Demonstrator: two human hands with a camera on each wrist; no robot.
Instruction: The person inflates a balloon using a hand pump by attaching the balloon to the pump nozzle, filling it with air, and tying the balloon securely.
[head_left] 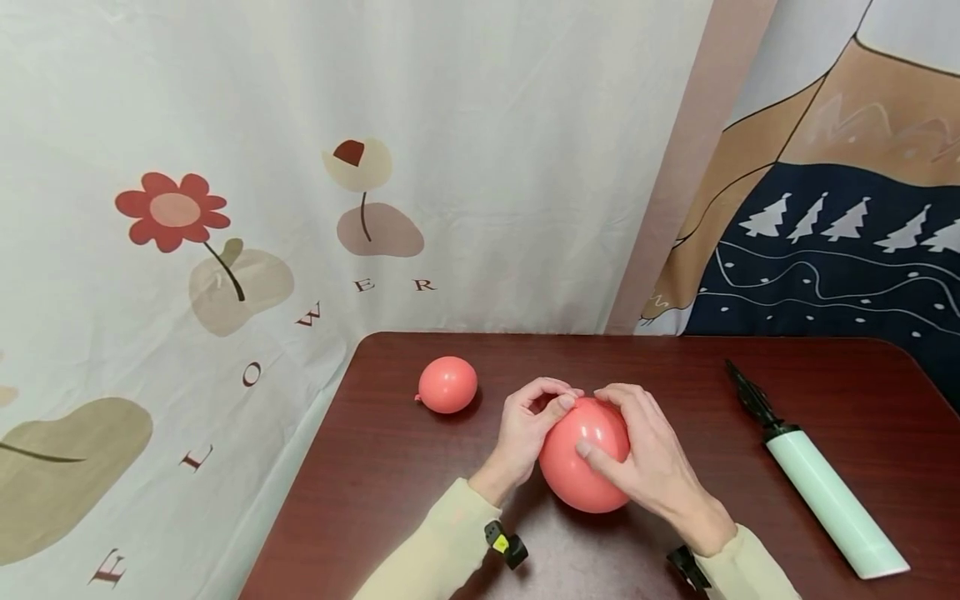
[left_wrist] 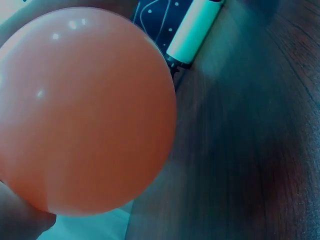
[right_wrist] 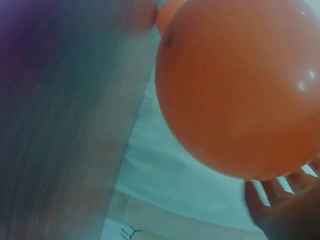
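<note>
Between both hands is a large, round, inflated coral-red balloon, held over the table. My left hand pinches it at the top, where the neck lies, with thumb and fingertips together. The neck itself is mostly covered by those fingers. My right hand grips the balloon from the right, its thumb across the near side and its fingers round the far side. In the left wrist view the balloon hides nearly all of the left hand. Right-hand fingers show along the balloon's edge in the right wrist view.
A smaller tied coral balloon lies on the dark red-brown table, left of the hands. To the right lies a pale green hand pump with a black nozzle. A printed curtain hangs behind the table's back edge.
</note>
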